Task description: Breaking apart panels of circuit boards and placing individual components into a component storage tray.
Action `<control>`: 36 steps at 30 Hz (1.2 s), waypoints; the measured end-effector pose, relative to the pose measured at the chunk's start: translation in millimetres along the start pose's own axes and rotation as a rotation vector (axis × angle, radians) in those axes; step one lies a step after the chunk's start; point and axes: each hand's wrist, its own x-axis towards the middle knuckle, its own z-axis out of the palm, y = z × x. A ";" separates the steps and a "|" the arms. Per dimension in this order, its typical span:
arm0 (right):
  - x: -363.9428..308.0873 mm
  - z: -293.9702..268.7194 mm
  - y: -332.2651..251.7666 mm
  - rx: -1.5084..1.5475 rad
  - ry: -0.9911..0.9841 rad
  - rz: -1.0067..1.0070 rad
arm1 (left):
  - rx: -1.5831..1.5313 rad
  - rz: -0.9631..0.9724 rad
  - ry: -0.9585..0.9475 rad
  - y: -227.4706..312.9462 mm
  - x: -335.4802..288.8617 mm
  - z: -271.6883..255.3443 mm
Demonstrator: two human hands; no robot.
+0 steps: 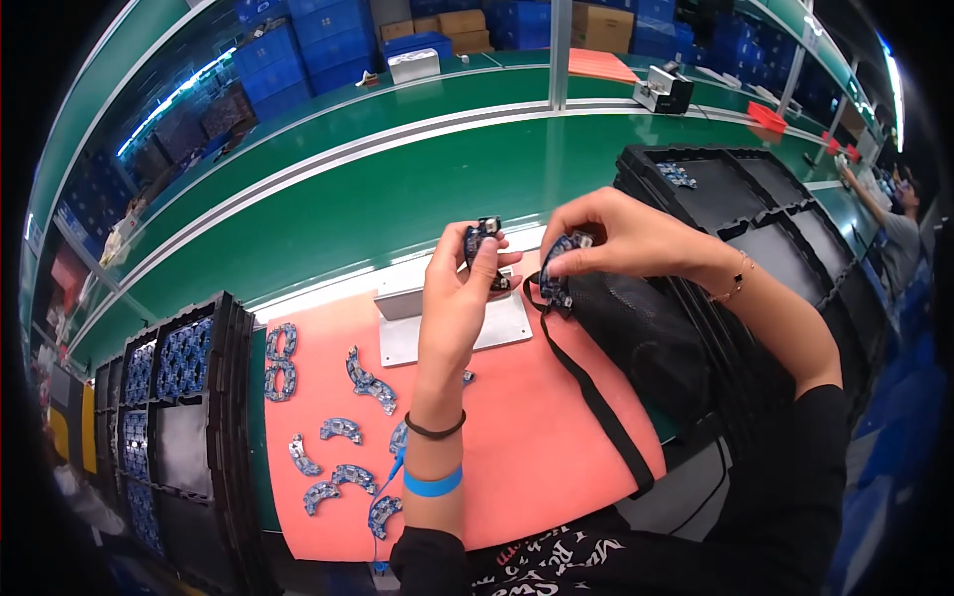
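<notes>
Holding, both hands, clock read from the middle of the pink mat [532, 452], twelve o'clock pointing away from the wearer. Left hand [457, 288], at twelve: closed on a dark curved circuit board [474, 241], thumb laid across its face; whether the dark end by the lower fingers belongs to the same piece cannot be told. Right hand [621, 233], at one: pinching a blue curved circuit board [558, 290] between thumb and fingers, arc set steeply on end, apart from the left hand's piece. Handling, as judged: light, stiff, thin; no give to bending; smooth faces liable to slip a little; small raised parts and pale end connectors fragile under squeezing or knocking. Best hold: opposite edges of the arc near mid-curve, pads off the components, light pressure only. Further stock of the kind: loose curved boards [341, 429], from seven round to ten, flat on the mat; two more [281, 381] at ten, arranged like a figure eight. Surroundings: metal bracket [502, 333] at twelve, beneath the hands; black mesh bag [646, 343] with strap at two; black tray stack [231, 397] at nine, boards in several compartments; second black tray stack [696, 214] at two, farther out, a few boards in one far compartment; blue wristband [433, 487] on the left forearm.
</notes>
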 end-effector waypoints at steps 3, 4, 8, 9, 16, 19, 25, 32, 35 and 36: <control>-0.4 12.0 1.3 -0.093 0.215 -0.028 | 0.034 -0.029 0.019 -1.5 -3.6 11.3; -1.4 14.8 -0.5 -0.036 0.269 -0.019 | 0.046 -0.053 -0.001 -4.2 -5.0 12.7; -5.7 19.8 9.7 0.033 0.305 0.006 | 0.034 -0.017 -0.007 -10.6 -5.4 21.4; -6.5 21.2 8.4 0.038 0.302 0.006 | 0.048 -0.005 0.008 -9.3 -6.1 23.1; -9.0 18.9 1.1 0.293 0.287 0.064 | 0.136 -0.009 -0.092 -3.6 -9.6 20.0; -12.4 0.1 12.6 0.246 0.305 0.112 | 0.309 -0.004 -0.195 10.3 -14.0 -10.7; -94.8 -102.1 89.8 -0.066 0.735 0.299 | 1.261 -0.112 -0.292 -18.7 -37.8 -78.9; -146.1 -129.5 157.9 -0.075 0.806 0.546 | 1.303 -0.343 -0.359 -29.8 -52.6 -74.2; -147.9 -129.8 144.3 0.015 0.831 0.590 | 1.295 -0.389 -0.333 -28.1 -51.9 -71.1; -150.5 -130.2 141.9 0.070 0.819 0.554 | 1.310 -0.377 -0.344 -27.2 -52.4 -70.9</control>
